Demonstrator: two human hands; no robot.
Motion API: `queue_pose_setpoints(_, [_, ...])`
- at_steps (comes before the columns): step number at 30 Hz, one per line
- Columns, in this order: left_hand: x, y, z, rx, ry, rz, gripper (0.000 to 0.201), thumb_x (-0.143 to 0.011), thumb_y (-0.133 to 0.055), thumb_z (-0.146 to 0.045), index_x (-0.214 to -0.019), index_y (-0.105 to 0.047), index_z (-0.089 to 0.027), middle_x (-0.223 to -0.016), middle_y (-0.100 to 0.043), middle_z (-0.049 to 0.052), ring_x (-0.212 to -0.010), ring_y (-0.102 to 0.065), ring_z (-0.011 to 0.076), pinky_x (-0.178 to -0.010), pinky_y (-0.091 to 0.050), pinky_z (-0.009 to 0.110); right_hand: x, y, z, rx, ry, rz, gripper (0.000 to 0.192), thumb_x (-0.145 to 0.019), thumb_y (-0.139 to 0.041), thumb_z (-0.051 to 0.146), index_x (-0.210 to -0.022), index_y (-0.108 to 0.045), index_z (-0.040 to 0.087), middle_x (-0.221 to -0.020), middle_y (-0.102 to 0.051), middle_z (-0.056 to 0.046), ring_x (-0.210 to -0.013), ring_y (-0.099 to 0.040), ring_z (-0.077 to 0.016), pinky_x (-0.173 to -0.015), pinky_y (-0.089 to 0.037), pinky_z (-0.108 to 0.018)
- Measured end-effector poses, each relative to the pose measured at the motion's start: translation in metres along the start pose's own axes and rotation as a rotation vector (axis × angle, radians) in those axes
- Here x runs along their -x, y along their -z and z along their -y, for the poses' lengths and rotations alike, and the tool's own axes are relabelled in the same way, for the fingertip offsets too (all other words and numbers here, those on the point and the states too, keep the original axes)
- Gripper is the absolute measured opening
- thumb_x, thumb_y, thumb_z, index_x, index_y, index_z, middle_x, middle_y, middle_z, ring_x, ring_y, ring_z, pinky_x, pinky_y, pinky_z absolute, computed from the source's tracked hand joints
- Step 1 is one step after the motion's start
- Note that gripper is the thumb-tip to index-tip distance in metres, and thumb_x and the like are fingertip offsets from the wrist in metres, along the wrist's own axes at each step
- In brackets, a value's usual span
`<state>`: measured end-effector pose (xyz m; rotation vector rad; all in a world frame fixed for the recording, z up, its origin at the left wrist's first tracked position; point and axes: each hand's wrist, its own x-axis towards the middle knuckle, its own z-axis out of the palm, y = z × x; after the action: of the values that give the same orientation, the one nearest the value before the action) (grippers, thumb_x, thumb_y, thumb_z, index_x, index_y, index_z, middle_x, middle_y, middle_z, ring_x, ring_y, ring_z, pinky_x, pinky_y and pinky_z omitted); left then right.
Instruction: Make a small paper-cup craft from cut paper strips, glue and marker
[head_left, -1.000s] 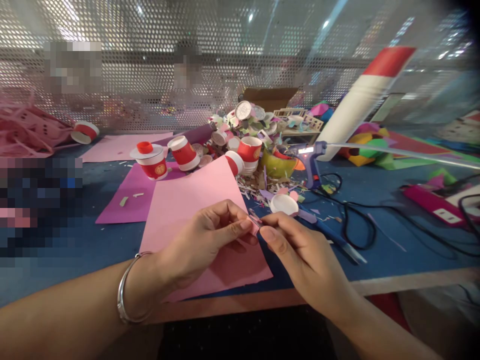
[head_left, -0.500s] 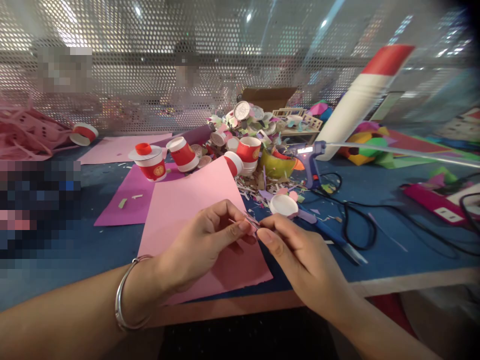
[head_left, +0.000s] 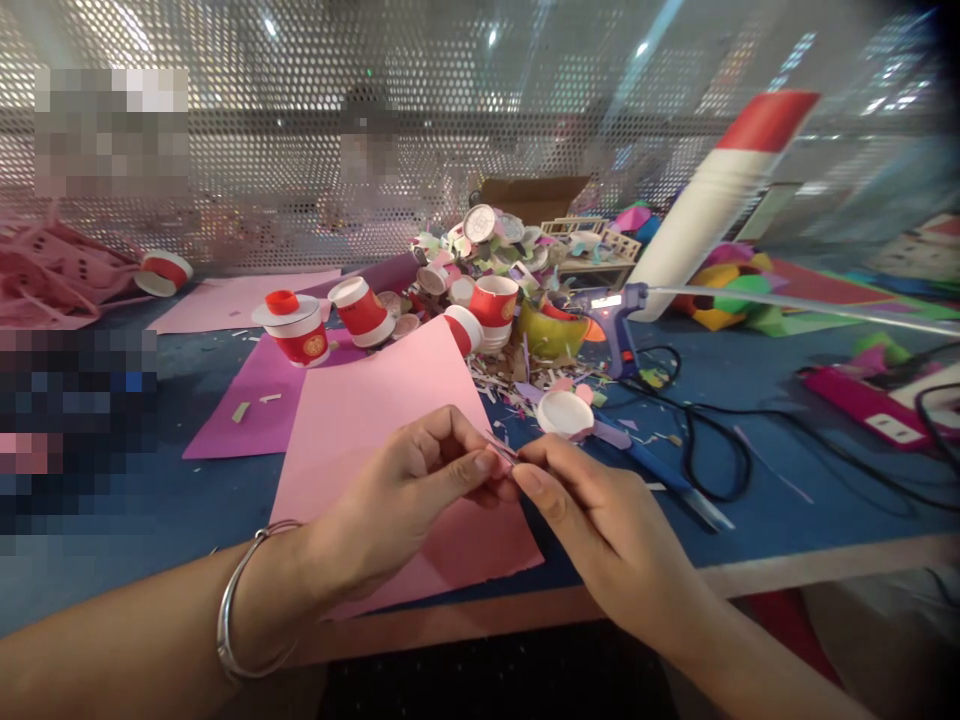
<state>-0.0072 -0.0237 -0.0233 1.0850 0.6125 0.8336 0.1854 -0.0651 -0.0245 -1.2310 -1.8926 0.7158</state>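
Over a sheet of pink paper point(head_left: 375, 410), my left hand point(head_left: 431, 490) pinches a small, thin pink paper strip point(head_left: 501, 450) between thumb and forefinger. My right hand point(head_left: 600, 510) meets it from the other side, thumb and forefinger closed on the strip's right end. The fingertips of both hands nearly touch, and much of the strip is hidden by them. Under the pink sheet lies a purple sheet point(head_left: 244, 415) with little paper scraps on it. Just beyond my right hand are a white paper cup piece point(head_left: 565, 414) and a blue-handled tool point(head_left: 664, 470), perhaps a knife.
Red and white paper cups point(head_left: 304, 330) stand behind the sheets. A heap of paper scraps point(head_left: 487, 245) fills the back middle. To the right are a glue gun point(head_left: 619, 325) with a black cord point(head_left: 727, 490), a tall white tube point(head_left: 701, 215) and a magenta power strip point(head_left: 855, 405).
My left fingers have curled in closer around the pink strip, and the two hands have drawn slightly together. The view has shifted a little; the cups and sheets stay put.
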Motion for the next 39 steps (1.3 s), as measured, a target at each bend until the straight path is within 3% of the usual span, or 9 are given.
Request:
queue_pose_setpoints(6, [-0.0013,-0.0003,0.0015,0.066,0.061,0.009,0.020,-0.094,-0.072,-0.027,-0.086,-0.059,-0.015,-0.083,-0.071,0.004,-0.080,-0.065,0.0129,-0.078,-0.049,0.026,-0.0006,-0.0008,-0.0005,0.010,0.007,-0.005,0.025,-0.107,-0.047,0.036,-0.092,-0.063,0.022,-0.069,-0.062,0.004,-0.057,-0.055,-0.0103,-0.054,-0.043,-0.022])
queue_pose_setpoints(24, [-0.0005,0.0033,-0.0052,-0.076,-0.009,-0.049,0.017,-0.091,-0.076,-0.027,-0.085,-0.066,-0.014,-0.080,-0.069,0.002,-0.078,-0.062,0.0115,-0.075,-0.048,0.025,-0.0003,0.0001,0.0007,-0.008,-0.044,0.032,0.027,-0.107,-0.046,0.040,-0.094,-0.062,0.023,-0.071,-0.059,0.004,-0.060,-0.052,-0.0113,-0.055,-0.041,-0.024])
queue_pose_setpoints(39, [0.0022,0.0013,-0.0059,0.054,0.069,-0.050,0.016,-0.086,-0.081,-0.021,-0.082,-0.068,-0.013,-0.081,-0.070,0.000,-0.076,-0.062,0.0082,-0.073,-0.047,0.021,0.0020,0.0014,-0.0009,-0.057,-0.060,0.067,0.028,-0.107,-0.045,0.042,-0.092,-0.060,0.023,-0.073,-0.059,0.004,-0.063,-0.052,-0.0116,-0.057,-0.041,-0.025])
